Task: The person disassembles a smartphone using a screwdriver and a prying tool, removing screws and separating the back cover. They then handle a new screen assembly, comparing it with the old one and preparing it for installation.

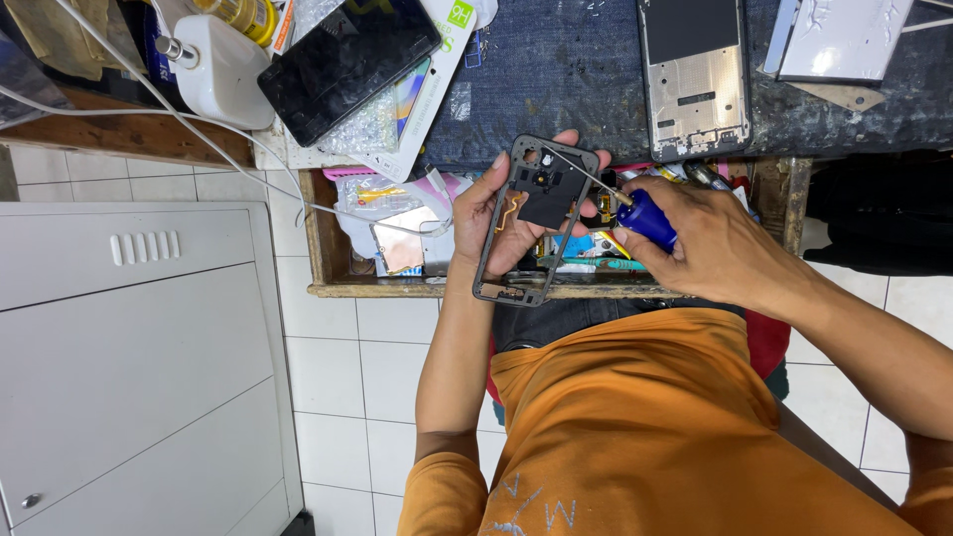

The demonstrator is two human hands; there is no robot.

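My left hand [488,213] holds a dark phone mid-frame [536,213] upright over an open wooden drawer, fingers wrapped behind it and fingertips showing at its top edge. A black board section with a camera hole fills the frame's upper half. My right hand [710,243] grips a small screwdriver with a blue handle [647,218]. Its thin metal shaft [586,177] slants up and left, and the tip rests on the frame's top right corner.
The open drawer [328,248] holds bags, parts and tools. On the denim-covered bench above lie a black phone [347,62], a silver phone chassis [695,74], a white panel [839,38] and a white bottle [223,69]. A grey cabinet [129,347] stands left on the tiled floor.
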